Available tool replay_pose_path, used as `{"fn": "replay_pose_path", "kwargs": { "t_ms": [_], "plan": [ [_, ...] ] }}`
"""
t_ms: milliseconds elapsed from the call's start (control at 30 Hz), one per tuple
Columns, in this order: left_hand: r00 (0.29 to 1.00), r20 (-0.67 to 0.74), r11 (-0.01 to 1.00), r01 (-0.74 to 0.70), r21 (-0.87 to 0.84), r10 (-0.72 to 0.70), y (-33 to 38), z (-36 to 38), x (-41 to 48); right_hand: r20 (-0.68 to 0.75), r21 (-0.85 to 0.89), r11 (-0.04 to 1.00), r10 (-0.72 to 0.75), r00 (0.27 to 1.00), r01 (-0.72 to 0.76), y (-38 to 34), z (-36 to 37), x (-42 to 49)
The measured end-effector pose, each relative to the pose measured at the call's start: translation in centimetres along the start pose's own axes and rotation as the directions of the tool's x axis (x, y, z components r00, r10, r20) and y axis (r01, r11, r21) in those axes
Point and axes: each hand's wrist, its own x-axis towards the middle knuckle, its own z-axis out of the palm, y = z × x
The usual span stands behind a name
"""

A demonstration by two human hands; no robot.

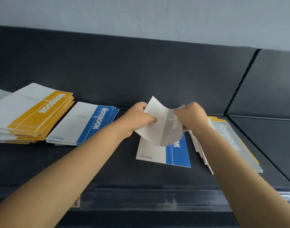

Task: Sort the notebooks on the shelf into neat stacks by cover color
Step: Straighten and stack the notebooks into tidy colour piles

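Observation:
Both my hands hold a grey-and-white notebook point(162, 129) lifted and bent above the dark shelf point(108, 162). My left hand point(137, 119) grips its left edge and my right hand point(192, 117) pinches its right edge. Beneath it a single blue notebook point(177, 155) lies flat. A yellow stack point(31, 112) sits at the far left, with a blue stack point(85, 124) beside it. At the right lies a mixed pile point(229, 142) topped by a grey notebook, with yellow edges showing under it.
The shelf has a dark back panel point(141, 71) and a clear plastic lip point(149, 198) along its front edge. A divider seam point(242, 81) separates another shelf section point(272, 137) to the right. Bare shelf surface lies between the blue stack and the single blue notebook.

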Motion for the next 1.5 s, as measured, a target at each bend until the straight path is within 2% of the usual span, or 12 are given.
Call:
{"fn": "replay_pose_path", "kwargs": {
  "t_ms": [67,167,367,467,600,733,900,1000,1067,1233,1367,1500],
  "plan": [
    [0.998,-0.018,0.998,-0.059,0.004,0.059,0.3,-1.5,-0.8,-0.061,0.185,0.983,0.020,0.998,-0.008,-1.4,-0.2,-0.2],
    [0.991,-0.072,0.991,-0.120,-0.061,0.115,0.4,-4.8,-2.1,-0.085,0.247,0.967,-0.039,0.996,0.059,-4.0,0.8,-0.7],
    [0.981,-0.160,0.981,-0.134,-0.139,0.111,-2.3,-15.2,-5.8,0.033,0.346,0.933,-0.116,0.993,0.098,-12.4,6.9,-4.4],
    [0.977,-0.187,0.984,-0.130,-0.121,0.106,-5.5,-21.5,-7.9,0.076,0.389,0.915,-0.148,0.986,0.107,-17.4,11.7,-7.2],
    [0.970,-0.225,0.989,-0.115,-0.090,0.092,-9.9,-31.2,-10.7,0.176,0.523,0.852,-0.133,0.975,0.022,-24.7,19.0,-11.8],
    [0.963,-0.252,0.990,-0.118,-0.083,0.094,-13.1,-40.4,-12.7,0.175,0.527,0.849,-0.155,0.972,0.040,-31.4,25.2,-15.2],
    [0.957,-0.285,0.996,-0.074,-0.059,0.054,-15.3,-48.2,-12.4,0.136,0.344,0.926,-0.210,0.968,0.153,-36.7,29.1,-17.6],
    [0.959,-0.285,1.000,-0.010,-0.014,0.005,-16.9,-50.2,-10.7,0.113,0.179,0.954,-0.262,0.959,0.239,-38.2,31.3,-18.1],
    [0.965,-0.258,0.999,0.050,0.005,-0.047,-18.2,-50.5,-9.8,0.154,0.115,0.956,-0.286,0.946,0.270,-38.5,32.8,-18.4],
    [0.979,-0.165,0.985,0.136,0.106,-0.117,-20.3,-49.8,-8.3,0.295,0.102,0.953,-0.304,0.906,0.286,-38.1,34.4,-18.7],
    [0.984,-0.174,0.970,0.081,0.231,-0.041,-20.3,-49.3,-7.5,0.277,0.141,0.947,-0.317,0.907,0.288,-37.5,34.0,-18.5],
    [0.981,-0.125,0.934,-0.101,0.344,0.152,-18.5,-46.9,-7.4,0.172,0.233,0.929,-0.331,0.928,0.288,-36.0,32.0,-18.4]
  ]
}}
